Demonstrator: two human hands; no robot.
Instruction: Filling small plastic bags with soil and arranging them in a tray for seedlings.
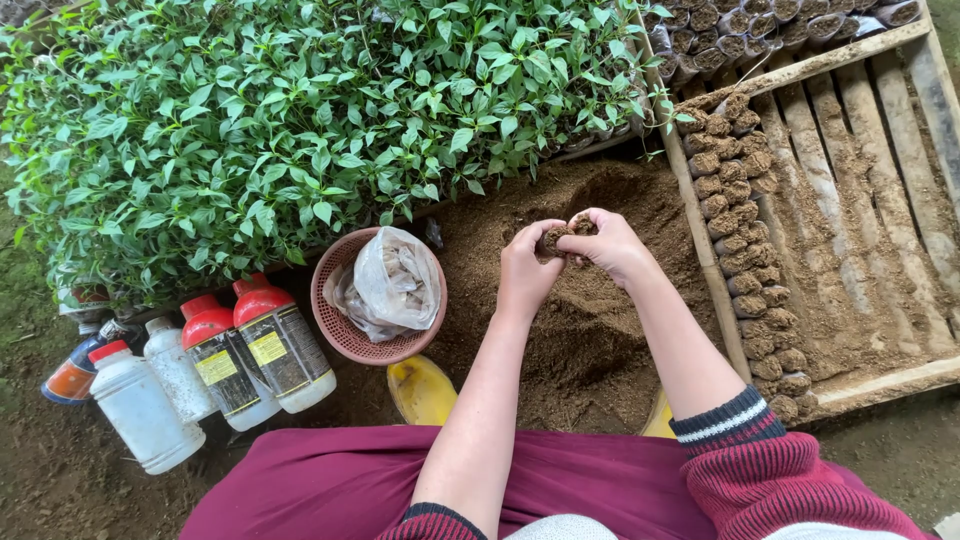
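Note:
My left hand [527, 268] and my right hand [606, 243] meet above a heap of brown soil [590, 330]. Together they hold a small soil-filled bag [556, 238], fingers curled around it and its top showing between them. To the right lies a wooden tray [860, 385] with several filled soil bags [745, 215] packed in rows along its left side. Both forearms reach out from maroon sleeves with striped cuffs.
A dense bed of green seedlings [300, 120] fills the upper left. A pink basket [345, 340] holds a crumpled plastic bag [392, 282]. Several bottles with red caps [250, 350] and white ones [140, 410] stand at the lower left. Yellow boots [422, 392] show below.

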